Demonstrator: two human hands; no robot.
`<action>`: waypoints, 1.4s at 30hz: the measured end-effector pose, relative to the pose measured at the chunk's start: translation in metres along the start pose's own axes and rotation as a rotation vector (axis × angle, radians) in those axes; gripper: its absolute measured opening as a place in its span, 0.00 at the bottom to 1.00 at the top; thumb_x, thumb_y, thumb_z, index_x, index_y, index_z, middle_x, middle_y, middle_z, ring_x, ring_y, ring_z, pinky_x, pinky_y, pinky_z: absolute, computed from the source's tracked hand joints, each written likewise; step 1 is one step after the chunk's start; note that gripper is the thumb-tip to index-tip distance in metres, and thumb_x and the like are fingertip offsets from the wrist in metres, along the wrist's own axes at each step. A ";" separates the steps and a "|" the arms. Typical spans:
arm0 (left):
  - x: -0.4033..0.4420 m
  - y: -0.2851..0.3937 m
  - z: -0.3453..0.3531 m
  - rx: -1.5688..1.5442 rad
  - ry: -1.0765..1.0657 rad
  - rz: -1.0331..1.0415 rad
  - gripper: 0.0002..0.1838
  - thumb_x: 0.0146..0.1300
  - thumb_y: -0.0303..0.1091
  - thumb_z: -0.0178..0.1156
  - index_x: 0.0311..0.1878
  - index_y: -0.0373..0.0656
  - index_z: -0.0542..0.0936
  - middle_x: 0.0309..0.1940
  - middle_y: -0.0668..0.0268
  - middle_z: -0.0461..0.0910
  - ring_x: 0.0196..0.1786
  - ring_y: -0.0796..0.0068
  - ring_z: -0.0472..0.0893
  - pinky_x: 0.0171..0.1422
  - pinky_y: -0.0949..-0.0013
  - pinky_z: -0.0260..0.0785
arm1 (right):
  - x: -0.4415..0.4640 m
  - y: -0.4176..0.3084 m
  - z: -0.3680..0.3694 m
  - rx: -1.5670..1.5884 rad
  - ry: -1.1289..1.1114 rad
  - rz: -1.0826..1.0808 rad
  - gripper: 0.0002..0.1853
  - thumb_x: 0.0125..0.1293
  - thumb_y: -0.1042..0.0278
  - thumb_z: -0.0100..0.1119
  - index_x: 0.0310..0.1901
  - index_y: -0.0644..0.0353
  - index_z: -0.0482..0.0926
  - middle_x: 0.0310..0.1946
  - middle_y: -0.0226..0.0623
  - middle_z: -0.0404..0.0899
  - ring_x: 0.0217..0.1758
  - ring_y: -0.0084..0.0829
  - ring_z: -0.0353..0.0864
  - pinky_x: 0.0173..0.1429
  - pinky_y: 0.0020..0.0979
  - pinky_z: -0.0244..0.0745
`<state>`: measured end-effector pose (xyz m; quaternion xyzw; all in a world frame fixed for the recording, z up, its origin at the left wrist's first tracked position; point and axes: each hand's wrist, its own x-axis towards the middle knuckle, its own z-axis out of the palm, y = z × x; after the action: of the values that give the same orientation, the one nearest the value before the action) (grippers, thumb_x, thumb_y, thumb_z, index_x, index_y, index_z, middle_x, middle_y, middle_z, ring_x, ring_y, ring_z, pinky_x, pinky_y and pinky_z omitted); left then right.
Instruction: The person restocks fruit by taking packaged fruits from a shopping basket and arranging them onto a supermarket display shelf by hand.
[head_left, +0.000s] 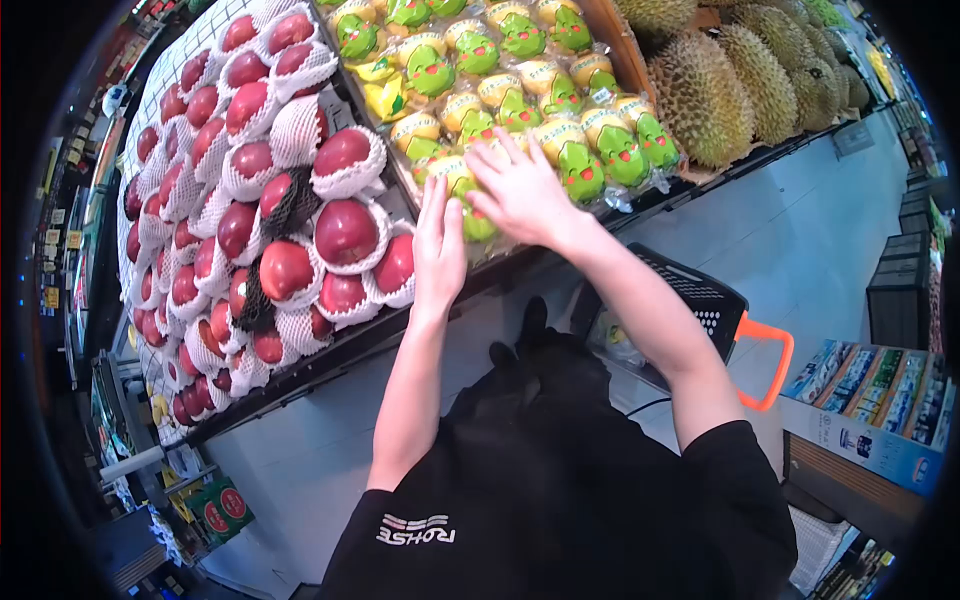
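My left hand (440,245) is at the near left corner of a box of wrapped fruit (580,170), its fingers stretched out and close together beside the nearest wrapped fruit (480,228). Over that same fruit lies my right hand (520,195), fingers spread and resting on the wrappers. Each fruit in the box is in a clear bag printed with a green smiling cartoon face and a yellow top. My palms hide part of the nearest fruit, so contact underneath is unclear.
Red apple-like fruits (346,232) in white foam nets fill the slanted display on the left. Durians (700,95) are piled at the back right. A black shopping basket (690,290) with an orange handle (785,365) stands by my right side. Boxed goods (880,390) are at the far right.
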<state>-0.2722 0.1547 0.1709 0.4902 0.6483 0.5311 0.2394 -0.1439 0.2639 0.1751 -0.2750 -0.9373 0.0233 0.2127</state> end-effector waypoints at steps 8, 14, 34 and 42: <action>-0.001 -0.009 -0.008 -0.158 -0.034 -0.027 0.25 0.75 0.39 0.44 0.68 0.32 0.66 0.72 0.48 0.60 0.75 0.60 0.58 0.77 0.64 0.49 | 0.001 0.000 -0.006 -0.020 -0.064 -0.019 0.27 0.71 0.48 0.45 0.63 0.59 0.68 0.65 0.42 0.68 0.74 0.51 0.56 0.73 0.60 0.50; -0.005 -0.018 -0.005 -0.218 -0.017 -0.038 0.25 0.75 0.39 0.44 0.67 0.30 0.67 0.69 0.48 0.65 0.74 0.59 0.61 0.77 0.64 0.50 | -0.001 -0.001 -0.003 -0.101 -0.064 -0.041 0.27 0.72 0.49 0.44 0.64 0.61 0.66 0.65 0.44 0.68 0.74 0.51 0.56 0.73 0.59 0.50; -0.204 -0.075 -0.064 -0.001 -0.325 -0.469 0.24 0.70 0.42 0.54 0.63 0.36 0.73 0.60 0.50 0.76 0.65 0.59 0.74 0.67 0.64 0.65 | -0.002 -0.012 -0.012 0.054 0.170 0.022 0.24 0.70 0.54 0.51 0.60 0.62 0.72 0.64 0.54 0.67 0.73 0.55 0.57 0.74 0.61 0.46; -0.251 -0.117 -0.089 0.172 -0.349 -0.637 0.26 0.69 0.43 0.54 0.64 0.35 0.71 0.59 0.46 0.75 0.64 0.54 0.75 0.66 0.61 0.66 | -0.091 -0.128 -0.011 0.548 0.279 -0.112 0.13 0.60 0.66 0.62 0.44 0.63 0.79 0.44 0.42 0.80 0.53 0.42 0.78 0.62 0.48 0.69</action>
<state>-0.2895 -0.1042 0.0385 0.3654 0.7599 0.2820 0.4577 -0.1355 0.1067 0.1709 -0.1561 -0.8716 0.2256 0.4064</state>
